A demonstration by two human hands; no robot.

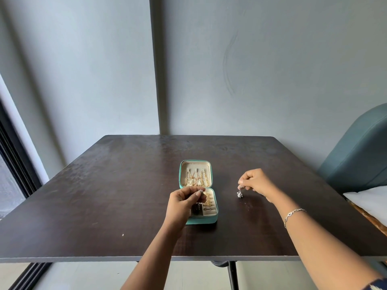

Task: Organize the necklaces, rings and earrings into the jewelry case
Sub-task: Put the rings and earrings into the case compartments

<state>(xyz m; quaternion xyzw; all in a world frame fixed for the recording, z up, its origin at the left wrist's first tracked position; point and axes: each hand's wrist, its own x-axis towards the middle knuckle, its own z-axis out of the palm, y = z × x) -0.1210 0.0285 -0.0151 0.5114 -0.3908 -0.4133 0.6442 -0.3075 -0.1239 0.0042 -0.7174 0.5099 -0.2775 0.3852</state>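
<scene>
A teal jewelry case (214, 219) lies open in the middle of the dark table (117, 185). Gold necklaces (195, 178) hang in its upright lid, and gold rings (209, 200) sit in the cream slots of its base. My left hand (184, 203) hovers over the base's left side and pinches a small silver earring (201, 192) between thumb and fingers. To the right of the case, my right hand (254, 182) pinches the top of a second silver earring (240, 193), whose cluster end dangles just above or on the tabletop.
A teal upholstered chair (356, 155) stands at the table's right edge, with a white cushion (370, 200) beside it. A grey wall rises right behind the table. A dark window frame (16, 155) runs along the left. A tiny white speck (123, 235) lies near the front edge.
</scene>
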